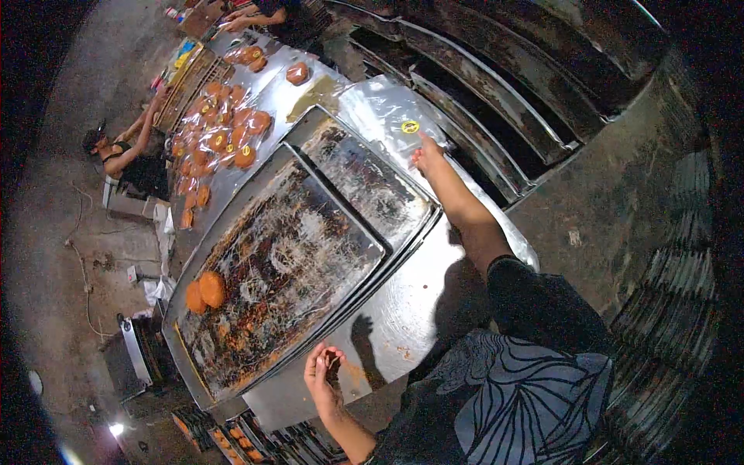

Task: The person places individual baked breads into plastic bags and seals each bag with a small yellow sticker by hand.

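Observation:
Over the lower edge of a worn, blackened baking tray, my left hand hovers with fingers loosely curled and apart, nothing in it. Two round orange-brown buns lie touching at the tray's left end. My right hand reaches across to a pile of clear plastic bags bearing a yellow round label. Its index finger points out along the bags and the other fingers bend, with fingertips at the plastic. A second scorched tray sits beyond the first, its rim overlapped.
Many bagged buns spread over the metal table. A person works at a wicker basket on the far side; another person's hands show at the top. Stacked dark trays stand right, racked trays with buns below.

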